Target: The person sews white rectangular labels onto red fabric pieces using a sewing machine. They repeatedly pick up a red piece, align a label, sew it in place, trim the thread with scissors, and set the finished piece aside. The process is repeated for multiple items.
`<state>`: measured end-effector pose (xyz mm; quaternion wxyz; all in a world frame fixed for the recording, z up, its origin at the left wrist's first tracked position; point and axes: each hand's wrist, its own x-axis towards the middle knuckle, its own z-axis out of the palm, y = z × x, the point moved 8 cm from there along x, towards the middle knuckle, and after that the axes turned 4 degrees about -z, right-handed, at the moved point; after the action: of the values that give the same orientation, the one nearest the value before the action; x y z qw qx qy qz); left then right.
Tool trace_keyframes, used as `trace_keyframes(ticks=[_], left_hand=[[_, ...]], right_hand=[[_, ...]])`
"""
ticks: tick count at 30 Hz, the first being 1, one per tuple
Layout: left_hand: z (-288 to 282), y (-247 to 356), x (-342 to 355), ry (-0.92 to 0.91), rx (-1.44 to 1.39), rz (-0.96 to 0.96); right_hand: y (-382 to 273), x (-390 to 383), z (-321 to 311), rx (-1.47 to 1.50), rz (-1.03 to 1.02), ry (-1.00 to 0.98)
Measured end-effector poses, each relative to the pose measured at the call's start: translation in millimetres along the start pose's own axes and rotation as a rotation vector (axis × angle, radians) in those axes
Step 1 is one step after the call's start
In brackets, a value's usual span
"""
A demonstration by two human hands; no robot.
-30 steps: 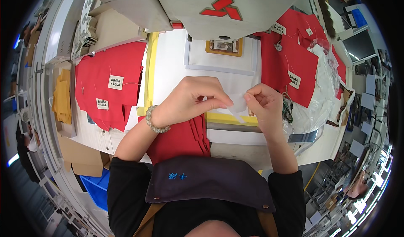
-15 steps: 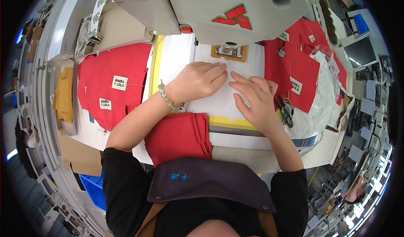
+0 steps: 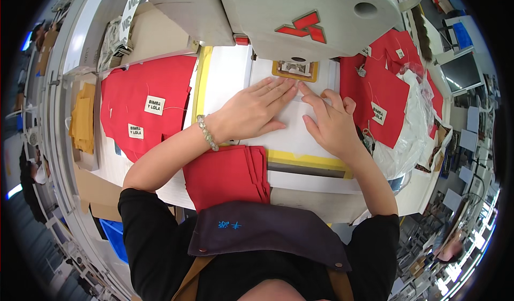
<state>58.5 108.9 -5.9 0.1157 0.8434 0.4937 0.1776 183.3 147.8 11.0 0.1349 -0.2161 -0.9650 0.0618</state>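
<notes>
My left hand (image 3: pixel 254 107), a beaded bracelet at its wrist, lies flat on a white sheet (image 3: pixel 289 135) with its fingers stretched out. Beside it, my right hand (image 3: pixel 333 123) has its fingers apart, the index fingertip on or just over the sheet. Both sets of fingertips come close together at the lower edge of a small amber-yellow frame (image 3: pixel 312 78) under the sewing machine head (image 3: pixel 348 12). Neither hand shows anything in its grasp. Whatever small piece lies under the fingertips is hidden.
Nearest me is a stack of red fabric pieces (image 3: pixel 222 175). More red pieces with white labels lie at left (image 3: pixel 171 81) and right (image 3: pixel 388 108), the latter beside crumpled clear plastic (image 3: pixel 409 140). A box with yellow pieces (image 3: pixel 83 122) stands far left. Yellow tape (image 3: pixel 305 159) edges the work plate.
My left hand has flattened, its fingers straightening on the sheet and thumb coming out. My right hand has shifted slightly right, its index finger stretched toward the frame. The whole view has shifted slightly.
</notes>
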Motion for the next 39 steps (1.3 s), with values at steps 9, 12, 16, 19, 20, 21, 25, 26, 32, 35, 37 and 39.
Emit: trace_keyframes(ticks=[9,12,16,19,20,21,25,26,32,35,37,39], left_hand=[[7,-9,4,-0.077,0.029,-0.085],[6,-10,4,-0.047,0.057,-0.096],[7,-11,4,-0.032,0.089,-0.137],[-6,-7,3,0.034,0.194,-0.196],[-5,-8,4,-0.025,0.181,-0.240],[-4,-10,5,-0.084,0.169,-0.284],[-26,16,13,0.100,0.076,-0.134],[-27,18,16,0.147,0.094,-0.132],[-9,13,38,0.196,0.188,-0.170],[-8,13,41,0.169,0.206,-0.193],[-8,14,41,0.156,0.211,-0.201],[-9,15,42,0.148,0.233,-0.200]], right_hand=[[5,6,3,-0.012,0.012,-0.004],[5,7,6,-0.008,0.004,0.005],[9,9,10,-0.015,0.002,0.003],[10,9,11,0.001,0.005,0.005],[11,8,11,0.008,0.011,0.004],[11,8,11,0.016,0.017,0.002],[10,8,13,-0.007,0.014,0.018],[10,8,12,-0.017,0.004,0.042],[14,4,15,0.004,0.004,0.039],[14,2,16,0.003,0.002,0.056],[14,2,16,0.002,0.000,0.065],[15,2,17,0.005,0.002,0.064]])
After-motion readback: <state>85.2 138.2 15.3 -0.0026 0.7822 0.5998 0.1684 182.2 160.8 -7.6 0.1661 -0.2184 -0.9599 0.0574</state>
